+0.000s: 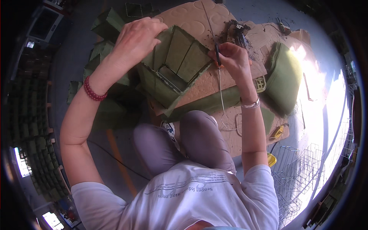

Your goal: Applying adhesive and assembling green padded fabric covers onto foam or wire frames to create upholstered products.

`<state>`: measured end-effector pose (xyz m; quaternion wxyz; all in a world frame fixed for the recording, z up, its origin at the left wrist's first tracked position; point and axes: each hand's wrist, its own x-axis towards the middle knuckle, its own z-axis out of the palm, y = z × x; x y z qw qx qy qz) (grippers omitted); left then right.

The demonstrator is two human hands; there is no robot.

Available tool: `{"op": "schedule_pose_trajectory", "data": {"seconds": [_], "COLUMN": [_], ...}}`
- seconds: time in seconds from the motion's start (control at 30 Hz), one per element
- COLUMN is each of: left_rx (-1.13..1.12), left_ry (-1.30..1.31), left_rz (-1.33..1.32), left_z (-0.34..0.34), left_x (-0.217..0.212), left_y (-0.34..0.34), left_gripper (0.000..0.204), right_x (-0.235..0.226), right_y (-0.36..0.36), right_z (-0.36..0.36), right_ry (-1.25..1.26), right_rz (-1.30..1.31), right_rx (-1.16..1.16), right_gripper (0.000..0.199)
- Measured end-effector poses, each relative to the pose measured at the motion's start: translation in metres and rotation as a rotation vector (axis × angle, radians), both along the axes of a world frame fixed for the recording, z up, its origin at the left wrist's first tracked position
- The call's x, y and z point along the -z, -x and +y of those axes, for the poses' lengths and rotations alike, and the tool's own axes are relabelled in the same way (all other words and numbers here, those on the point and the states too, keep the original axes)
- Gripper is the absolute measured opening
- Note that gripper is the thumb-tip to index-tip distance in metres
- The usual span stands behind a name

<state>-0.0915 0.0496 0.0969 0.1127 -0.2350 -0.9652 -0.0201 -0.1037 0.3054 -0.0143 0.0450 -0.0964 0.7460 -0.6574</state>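
Observation:
A green felt box (180, 51) with an open, divided inside lies tilted on cardboard in front of my knees. My left hand (140, 40) is at its upper left edge, fingers bent and closed on the felt rim. In my right hand (234, 57), at the box's right edge, is a corded hand tool (217, 55) with a dark handle and orange parts. A long thin metal rod rises from the handle, pointing away from me. Its pale cord (221, 92) hangs down towards the cardboard. My left fingertips are partly hidden by the hand.
More green felt boxes (107, 25) crowd the left. A stack of green felt sheets (285, 76) stands at right on the cardboard (184, 15). Beyond my right hand lies a black-stained metal device (239, 34). A yellow tool (280, 132) and wire frames (303, 172) are at lower right.

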Motion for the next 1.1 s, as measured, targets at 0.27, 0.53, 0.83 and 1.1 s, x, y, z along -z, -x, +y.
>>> {"op": "schedule_pose_trajectory", "data": {"seconds": [0.27, 0.53, 0.83, 1.1], "left_rx": [0.360, 0.353, 0.501, 0.399], "left_ry": [0.344, 0.412, 0.182, 0.343], "left_rz": [0.175, 0.214, 0.233, 0.120], "left_z": [0.026, 0.026, 0.021, 0.026], "left_x": [0.021, 0.028, 0.021, 0.028], "left_y": [0.054, 0.061, 0.057, 0.033], "left_gripper": [0.026, 0.013, 0.007, 0.005], "right_x": [0.010, 0.018, 0.017, 0.008], "right_y": [0.008, 0.008, 0.006, -0.008], "right_z": [0.002, -0.003, -0.006, -0.010], "right_ry": [0.053, 0.104, 0.118, 0.082], "right_rz": [-0.035, -0.010, -0.050, -0.028], "right_rx": [0.025, 0.056, 0.077, 0.061], "right_gripper": [0.021, 0.023, 0.024, 0.022]}}
